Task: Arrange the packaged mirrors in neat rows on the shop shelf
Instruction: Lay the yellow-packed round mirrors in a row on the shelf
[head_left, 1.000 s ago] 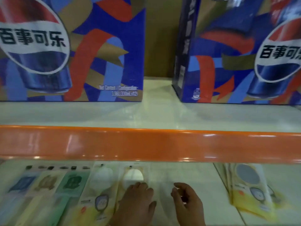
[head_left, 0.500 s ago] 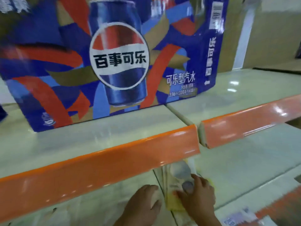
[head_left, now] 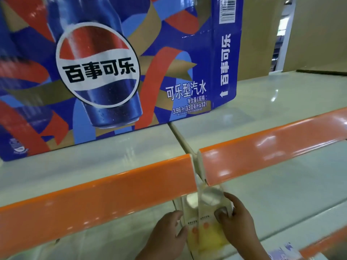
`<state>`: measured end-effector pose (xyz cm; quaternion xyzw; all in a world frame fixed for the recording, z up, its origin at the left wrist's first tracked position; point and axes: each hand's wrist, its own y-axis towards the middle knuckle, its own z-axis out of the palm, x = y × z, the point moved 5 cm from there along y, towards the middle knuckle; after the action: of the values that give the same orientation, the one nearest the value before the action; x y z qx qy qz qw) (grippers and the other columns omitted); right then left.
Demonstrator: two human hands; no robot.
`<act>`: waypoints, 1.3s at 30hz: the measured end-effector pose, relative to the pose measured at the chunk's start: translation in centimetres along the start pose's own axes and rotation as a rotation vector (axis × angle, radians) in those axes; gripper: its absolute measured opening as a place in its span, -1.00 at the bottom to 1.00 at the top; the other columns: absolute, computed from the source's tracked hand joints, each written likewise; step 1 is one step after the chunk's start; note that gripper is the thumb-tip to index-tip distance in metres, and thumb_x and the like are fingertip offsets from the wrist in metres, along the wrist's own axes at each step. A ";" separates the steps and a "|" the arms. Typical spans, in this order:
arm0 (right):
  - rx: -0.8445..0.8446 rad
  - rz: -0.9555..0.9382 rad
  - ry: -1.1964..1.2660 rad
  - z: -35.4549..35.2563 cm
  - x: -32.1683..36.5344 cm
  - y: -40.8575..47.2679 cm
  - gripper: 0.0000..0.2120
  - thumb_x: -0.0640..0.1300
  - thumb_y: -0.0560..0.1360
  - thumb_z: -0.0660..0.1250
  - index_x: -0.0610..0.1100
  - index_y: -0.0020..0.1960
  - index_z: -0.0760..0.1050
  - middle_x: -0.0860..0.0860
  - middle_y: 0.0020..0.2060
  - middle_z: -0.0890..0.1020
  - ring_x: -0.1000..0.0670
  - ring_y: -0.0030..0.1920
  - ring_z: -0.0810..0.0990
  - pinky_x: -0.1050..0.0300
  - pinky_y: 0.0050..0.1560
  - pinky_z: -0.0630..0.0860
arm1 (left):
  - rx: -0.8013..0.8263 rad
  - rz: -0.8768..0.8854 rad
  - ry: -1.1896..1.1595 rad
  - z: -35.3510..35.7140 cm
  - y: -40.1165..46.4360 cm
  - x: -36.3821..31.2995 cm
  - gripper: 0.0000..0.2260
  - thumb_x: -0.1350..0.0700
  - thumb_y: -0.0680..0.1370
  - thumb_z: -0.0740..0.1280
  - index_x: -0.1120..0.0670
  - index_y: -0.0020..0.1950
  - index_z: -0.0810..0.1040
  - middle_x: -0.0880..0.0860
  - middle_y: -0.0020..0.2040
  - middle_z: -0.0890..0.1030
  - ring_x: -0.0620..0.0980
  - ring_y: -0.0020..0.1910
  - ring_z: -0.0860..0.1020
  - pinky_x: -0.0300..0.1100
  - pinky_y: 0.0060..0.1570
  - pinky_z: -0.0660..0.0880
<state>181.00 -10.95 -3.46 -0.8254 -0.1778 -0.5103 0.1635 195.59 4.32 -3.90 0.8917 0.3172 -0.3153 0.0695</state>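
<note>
A small stack of packaged mirrors [head_left: 206, 224], cream and yellow cards with round mirrors at the top, lies on the lower shelf [head_left: 281, 199] just under the orange shelf edge. My right hand [head_left: 236, 222] grips the top packet from the right, thumb on its face and fingers curled over its edge, lifting it a little off the one below. My left hand [head_left: 169, 235] touches the stack's left edge with its fingers. The top ends of the packets are hidden behind the orange rail.
An orange front rail [head_left: 97, 194] of the upper shelf crosses the view, split by a cream divider [head_left: 199, 166]. A large blue cola carton [head_left: 112, 72] stands on the upper shelf at left. A printed card [head_left: 283, 251] lies at the bottom right.
My view swung right from the laid-out row of packets to the stack at the shelf joint. Both hands moved there; my right hand took hold of the top packet and raised it.
</note>
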 end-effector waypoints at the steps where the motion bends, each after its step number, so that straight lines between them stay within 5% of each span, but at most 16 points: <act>1: 0.023 0.025 0.062 -0.1 -0.1 0.0 -0.58 -0.23 0.44 0.35 0.05 0.25 0.47 -0.02 -0.38 0.55 -0.02 -0.35 0.51 0.15 -0.32 0.39 | -0.006 -0.009 -0.028 0.1 0.1 0.0 -0.58 -0.11 0.54 0.28 -0.09 0.38 0.37 -0.14 0.27 0.47 -0.27 0.08 0.46 -0.34 0.09 0.45; 5: 0.122 0.140 0.375 0.3 -0.5 -0.4 -0.55 -0.38 0.43 0.38 0.00 0.23 0.51 -0.15 -0.21 0.69 -0.04 -0.29 0.59 0.16 -0.32 0.45 | -0.033 -0.130 -0.281 0.5 0.1 0.6 -0.67 -0.07 0.55 0.29 -0.01 0.28 0.50 -0.12 0.08 0.60 -0.24 -0.02 0.56 -0.28 0.07 0.51; 9: 0.217 0.065 0.388 1.7 -0.1 -2.3 -0.49 -0.35 0.42 0.43 0.12 0.22 0.49 0.04 -0.42 0.66 0.06 -0.39 0.60 0.29 -0.36 0.49 | 0.032 -0.397 -0.871 0.6 -0.4 0.8 -0.64 -0.08 0.60 0.22 0.20 0.06 0.60 0.14 -0.14 0.69 0.09 -0.21 0.64 -0.03 -0.21 0.57; 14: 0.462 0.017 0.377 4.9 1.3 -5.4 -0.35 -0.11 0.32 0.50 0.20 0.32 0.34 -0.14 -0.18 0.72 0.04 -0.22 0.65 0.30 -0.14 0.50 | -0.112 -0.539 -1.130 -0.6 -1.3 2.1 -0.69 0.05 0.61 0.24 0.31 0.05 0.60 0.27 -0.08 0.68 0.27 -0.06 0.64 0.12 0.02 0.53; 17: 0.470 0.018 0.366 6.4 1.7 -5.8 -0.44 -0.26 0.42 0.45 0.26 0.21 0.36 -0.09 -0.27 0.72 0.05 -0.32 0.64 0.30 -0.25 0.50 | -0.181 -0.564 -1.110 -1.4 -2.1 3.5 -0.71 0.09 0.61 0.23 0.32 -0.02 0.61 0.23 -0.17 0.69 0.18 -0.18 0.67 0.01 -0.09 0.54; 21: 0.466 0.014 0.330 8.8 2.1 -6.4 -0.48 -0.23 0.42 0.46 0.09 0.30 0.41 -0.05 -0.25 0.72 -0.09 -0.24 0.66 0.03 -0.07 0.57 | -0.200 -0.627 -1.043 -2.8 -3.7 5.4 -0.67 0.01 0.63 0.22 0.21 -0.11 0.64 0.21 -0.17 0.69 0.21 -0.13 0.66 0.07 -0.03 0.55; 25: 0.469 0.035 0.320 11.7 2.7 -7.7 -0.52 -0.14 0.40 0.49 -0.01 0.27 0.42 0.00 -0.21 0.72 0.09 -0.22 0.70 0.27 -0.18 0.57 | -0.147 -0.666 -1.015 -4.4 -5.4 7.2 -0.66 -0.04 0.59 0.27 0.19 -0.15 0.65 0.21 -0.15 0.69 0.21 -0.12 0.66 0.12 0.03 0.56; 27: 0.466 0.035 0.281 13.1 3.3 -8.6 -0.54 -0.14 0.39 0.50 -0.02 0.23 0.44 0.01 -0.23 0.72 0.12 -0.27 0.69 0.37 -0.28 0.51 | -0.122 -0.653 -0.890 -5.6 -6.5 8.8 -0.65 -0.10 0.57 0.27 0.13 -0.22 0.63 0.10 -0.24 0.68 0.09 -0.24 0.65 -0.01 -0.08 0.57; 30: 0.475 0.015 0.215 15.7 4.4 -9.9 -0.54 -0.10 0.38 0.51 -0.02 0.24 0.46 -0.02 -0.27 0.72 0.17 -0.34 0.67 0.43 -0.37 0.44 | -0.166 -0.573 -0.613 -8.7 -8.3 11.5 -0.60 -0.14 0.60 0.18 0.04 -0.37 0.43 -0.03 -0.43 0.42 -0.10 -0.45 0.42 -0.20 -0.38 0.32; 33: 0.465 -0.024 0.142 18.4 5.2 -10.9 -0.48 -0.09 0.37 0.51 -0.08 0.28 0.45 -0.05 -0.25 0.70 0.24 -0.40 0.62 0.48 -0.44 0.39 | -0.263 -0.430 -0.220 -11.8 -10.5 14.5 -0.54 -0.17 0.60 0.11 0.08 -0.39 0.38 -0.02 -0.45 0.45 -0.12 -0.44 0.44 -0.18 -0.37 0.35; 39: 0.470 -0.073 0.013 23.7 6.9 -13.4 -0.44 -0.09 0.38 0.50 -0.12 0.33 0.42 -0.05 -0.13 0.66 0.28 -0.31 0.59 0.55 -0.39 0.39 | -0.410 -0.259 0.063 -16.8 -16.1 21.1 -0.72 -0.07 0.58 0.16 0.01 -0.29 0.43 -0.05 -0.37 0.45 -0.11 -0.36 0.43 -0.22 -0.34 0.32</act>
<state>196.23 12.48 -6.16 -0.7544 -0.3203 -0.4657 0.3338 207.16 33.47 -2.18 0.8203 0.4881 -0.2227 0.1983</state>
